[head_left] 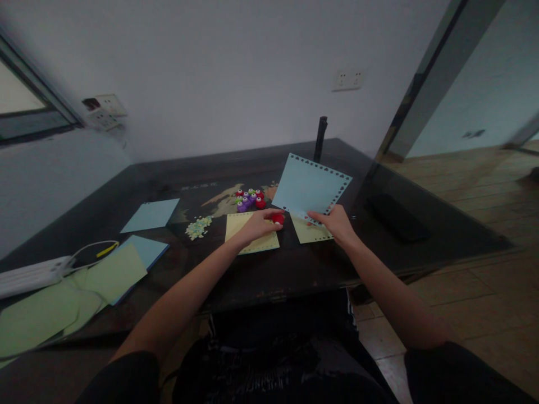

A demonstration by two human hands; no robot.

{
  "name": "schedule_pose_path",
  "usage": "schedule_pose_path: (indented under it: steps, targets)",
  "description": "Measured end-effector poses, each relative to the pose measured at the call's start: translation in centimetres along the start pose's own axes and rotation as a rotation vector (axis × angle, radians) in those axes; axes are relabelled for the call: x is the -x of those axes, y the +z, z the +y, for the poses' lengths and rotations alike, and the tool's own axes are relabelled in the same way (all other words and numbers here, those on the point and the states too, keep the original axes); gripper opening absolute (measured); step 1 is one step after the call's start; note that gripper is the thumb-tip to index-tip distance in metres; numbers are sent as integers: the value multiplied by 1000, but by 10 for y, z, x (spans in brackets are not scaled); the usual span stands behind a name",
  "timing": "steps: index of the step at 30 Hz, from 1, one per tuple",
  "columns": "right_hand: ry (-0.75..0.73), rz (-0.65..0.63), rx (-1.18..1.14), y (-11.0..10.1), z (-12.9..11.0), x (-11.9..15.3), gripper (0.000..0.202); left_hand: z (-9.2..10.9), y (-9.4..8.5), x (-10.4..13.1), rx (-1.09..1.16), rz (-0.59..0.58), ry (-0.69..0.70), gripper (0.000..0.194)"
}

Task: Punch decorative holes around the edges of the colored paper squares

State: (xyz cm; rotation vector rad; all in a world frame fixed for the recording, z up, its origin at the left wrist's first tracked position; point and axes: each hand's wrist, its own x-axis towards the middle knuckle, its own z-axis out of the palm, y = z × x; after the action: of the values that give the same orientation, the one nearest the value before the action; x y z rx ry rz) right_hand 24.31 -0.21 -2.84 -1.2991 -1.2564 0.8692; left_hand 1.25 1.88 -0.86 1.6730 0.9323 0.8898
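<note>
My left hand (260,224) is closed around a small red paper punch (278,219). In my right hand (334,223), thumb and fingers pinch the lower edge of a light blue paper sheet (309,182), held tilted above the table. Small punched shapes run along the sheet's top, right and lower edges. The red punch is close to its lower left corner; I cannot tell whether they touch. Beneath my left hand lies a yellow sheet (233,225) with punched edges. Another yellow sheet (309,234) lies under the blue one, partly hidden.
Several red, green and purple punches (251,197) stand behind my left hand. Paper cut-outs (197,228) are heaped to the left, near blue sheets (152,215) and green-yellow sheets (113,272). A white power strip (36,275) lies far left, a dark flat object (396,217) right. A black upright object (320,137) stands behind.
</note>
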Motion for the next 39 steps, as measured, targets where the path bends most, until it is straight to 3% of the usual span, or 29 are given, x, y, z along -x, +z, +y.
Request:
schedule_pose_path:
  steps: [19,27,32,39]
  targets:
    - [-22,32,23,-3,-1,0,26,-5,5,2,-35,-66,62,66]
    - [-18,48,-47,-3,-5,1,29,-7,1,-2,-59,30,70,54]
    - [13,34,-112,-5,-7,1,35,-10,-3,-7,-55,117,87,37]
    - [-21,136,-246,-28,-16,-1,35,-5,-7,-10,6,149,-32,28]
